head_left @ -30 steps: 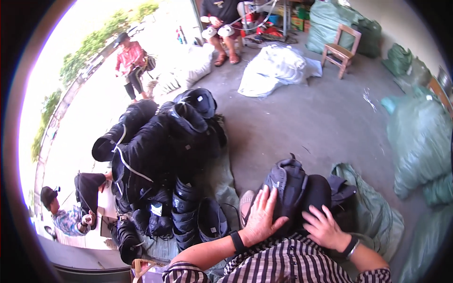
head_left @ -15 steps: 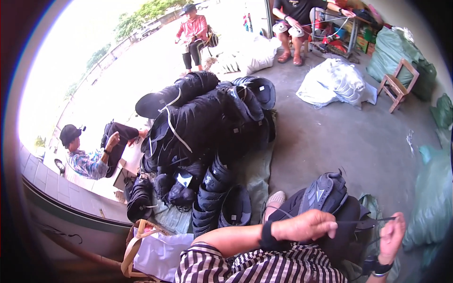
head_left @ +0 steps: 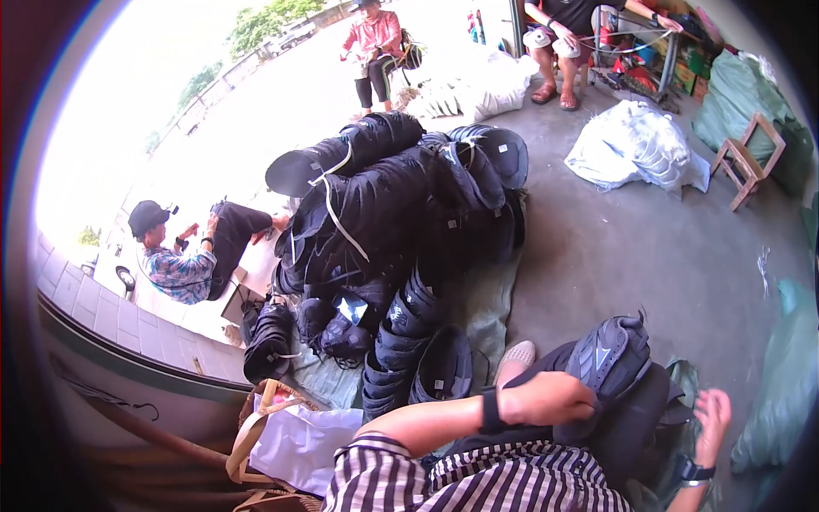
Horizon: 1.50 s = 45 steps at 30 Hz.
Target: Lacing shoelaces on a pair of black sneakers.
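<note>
Left hand curled knuckles-up, right hand raised off to the side, fingers bent — can't tell if either pinches anything — the grey, rounded shoe on the dark-clothed lap

Left grip curled near 1 dark shoe upper; right grip apart, hold unclear; black stacked pieces farther left.

The person wears a black-and-pale striped shirt with a short left sleeve, dark trousers and a beige shoe dotted with small marks. A black wristband circles the left wrist; a dark, watch-like band with a silvery edge circles the right.
</note>
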### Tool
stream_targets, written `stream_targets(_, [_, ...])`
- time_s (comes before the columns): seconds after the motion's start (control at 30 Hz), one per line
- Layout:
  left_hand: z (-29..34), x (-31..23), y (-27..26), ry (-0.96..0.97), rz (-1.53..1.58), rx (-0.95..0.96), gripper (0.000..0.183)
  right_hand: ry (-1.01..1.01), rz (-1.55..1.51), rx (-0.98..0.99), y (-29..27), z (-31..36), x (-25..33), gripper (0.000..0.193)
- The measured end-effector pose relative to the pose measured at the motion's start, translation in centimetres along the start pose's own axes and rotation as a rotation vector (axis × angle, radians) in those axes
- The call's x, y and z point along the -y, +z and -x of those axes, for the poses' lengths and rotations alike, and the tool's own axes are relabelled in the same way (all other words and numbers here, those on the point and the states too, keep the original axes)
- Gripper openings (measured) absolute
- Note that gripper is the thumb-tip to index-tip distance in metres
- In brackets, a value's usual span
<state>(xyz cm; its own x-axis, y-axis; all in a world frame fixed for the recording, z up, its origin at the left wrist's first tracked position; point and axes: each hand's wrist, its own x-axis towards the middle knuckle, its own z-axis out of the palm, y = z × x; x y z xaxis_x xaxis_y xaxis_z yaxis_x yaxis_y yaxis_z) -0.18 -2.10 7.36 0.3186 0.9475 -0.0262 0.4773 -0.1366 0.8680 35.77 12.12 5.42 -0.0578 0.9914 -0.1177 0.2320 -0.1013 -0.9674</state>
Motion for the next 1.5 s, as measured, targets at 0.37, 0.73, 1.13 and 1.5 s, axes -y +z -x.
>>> stream_targets(0.37, [-3.3, -2.2, 2.7, -0.12, 0.056, 0.224, 0.022, 0.066, -0.018, 0.893, 10.6, 6.3, 5.7, 0.038])
stream_targets(0.73, [-1.0, -1.7, 3.5, 0.033, -0.064, -0.003, 0.013, -0.117, 0.265, 0.933, 11.0, 7.4, 5.6, 0.013])
stream_targets(1.13, [-0.7, -1.3, 5.3, 0.206, -0.37, 0.051, 0.008, 0.02, 0.103, 0.651, 11.8, 2.4, 6.4, 0.018])
stream_targets(1.5, [-1.2, -0.4, 5.1, 0.067, 0.128, -0.046, 0.008, -0.089, 0.055, 0.539, 13.1, 4.2, 2.8, 0.009])
